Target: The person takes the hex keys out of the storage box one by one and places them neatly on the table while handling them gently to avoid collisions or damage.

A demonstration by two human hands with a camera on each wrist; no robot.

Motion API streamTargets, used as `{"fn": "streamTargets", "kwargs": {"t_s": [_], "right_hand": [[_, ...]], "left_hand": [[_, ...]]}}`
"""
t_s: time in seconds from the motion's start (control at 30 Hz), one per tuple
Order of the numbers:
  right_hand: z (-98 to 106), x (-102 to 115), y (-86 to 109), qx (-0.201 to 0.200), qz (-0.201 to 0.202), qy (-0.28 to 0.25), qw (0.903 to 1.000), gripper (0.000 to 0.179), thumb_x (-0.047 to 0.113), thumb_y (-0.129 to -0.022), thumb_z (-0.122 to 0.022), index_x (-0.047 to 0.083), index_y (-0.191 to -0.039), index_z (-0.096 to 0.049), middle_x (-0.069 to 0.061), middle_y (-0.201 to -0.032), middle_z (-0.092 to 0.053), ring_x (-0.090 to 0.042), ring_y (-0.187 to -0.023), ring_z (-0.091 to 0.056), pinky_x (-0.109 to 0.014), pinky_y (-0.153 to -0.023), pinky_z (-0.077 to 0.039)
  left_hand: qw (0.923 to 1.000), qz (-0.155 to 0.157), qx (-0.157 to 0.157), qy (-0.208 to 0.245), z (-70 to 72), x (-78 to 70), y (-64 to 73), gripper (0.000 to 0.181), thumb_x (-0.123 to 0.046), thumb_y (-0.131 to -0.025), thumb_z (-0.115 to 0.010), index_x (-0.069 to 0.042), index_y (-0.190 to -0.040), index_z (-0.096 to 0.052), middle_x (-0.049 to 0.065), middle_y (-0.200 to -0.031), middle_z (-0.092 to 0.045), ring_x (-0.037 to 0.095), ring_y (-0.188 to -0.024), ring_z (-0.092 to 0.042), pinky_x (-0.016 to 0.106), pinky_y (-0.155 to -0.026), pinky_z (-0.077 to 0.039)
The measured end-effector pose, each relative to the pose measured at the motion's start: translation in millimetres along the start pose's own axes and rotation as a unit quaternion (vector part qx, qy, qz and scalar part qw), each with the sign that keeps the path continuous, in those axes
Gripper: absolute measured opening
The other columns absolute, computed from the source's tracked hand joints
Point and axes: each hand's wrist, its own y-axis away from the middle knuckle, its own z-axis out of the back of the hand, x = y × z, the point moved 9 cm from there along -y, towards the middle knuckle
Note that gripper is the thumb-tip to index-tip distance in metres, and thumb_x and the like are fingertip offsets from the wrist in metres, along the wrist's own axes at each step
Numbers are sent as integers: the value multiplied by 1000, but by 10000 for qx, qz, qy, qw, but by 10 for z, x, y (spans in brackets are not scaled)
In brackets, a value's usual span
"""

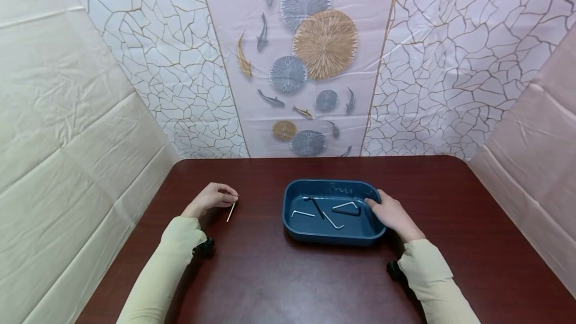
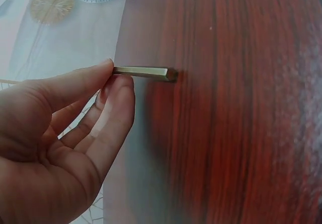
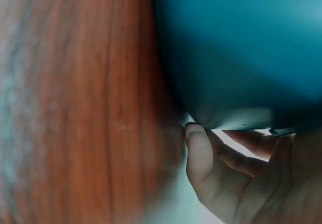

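My left hand (image 1: 212, 198), at the left of the table, pinches a thin brass-coloured hex key (image 2: 148, 72) between thumb and fingertips. Its six-sided end points down close to the tabletop in the left wrist view; the part inside the fingers is hidden. A blue rectangular tray (image 1: 333, 238) sits right of centre. My right hand (image 1: 392, 214) grips its right end, one digit over the rim and the rest outside. Inside the tray lie several L-shaped hex keys, some silver, such as one silver hex key (image 1: 304, 213), and some black, such as one black hex key (image 1: 317, 209).
The dark red wooden table (image 1: 270, 284) has its far edge against a patterned backdrop (image 1: 310, 114). Cream cloth walls (image 1: 67, 174) rise along both sides. A small black wrist device (image 1: 206, 247) is on the left sleeve, and another on the right.
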Motion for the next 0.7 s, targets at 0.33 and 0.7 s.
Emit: {"fn": "streamTargets", "kwargs": {"t_s": [0.33,0.7], "right_hand": [[-8,-10,-14,21,35,-40,10000,59,36,-108,-42,-7,-148,-33,-34,-143,-45,-46,-123,-53,-58,-95,-48],[-5,-29,-36,10,23,8,10000,60,37,-108,-43,-7,-148,-34,-34,-142,-46,-45,-121,-54,-58,-95,-48]], "left_hand": [[9989,-53,-100,-448,3,3,-38,17,-5,-93,-71,8,-104,-72,9,-91,-74,12,-80,-66,29,-74,-56],[9961,-292,-250,-795,22,-17,-45,12,-4,-89,-75,4,-99,-74,7,-88,-72,15,-76,-61,27,-70,-53]]}}
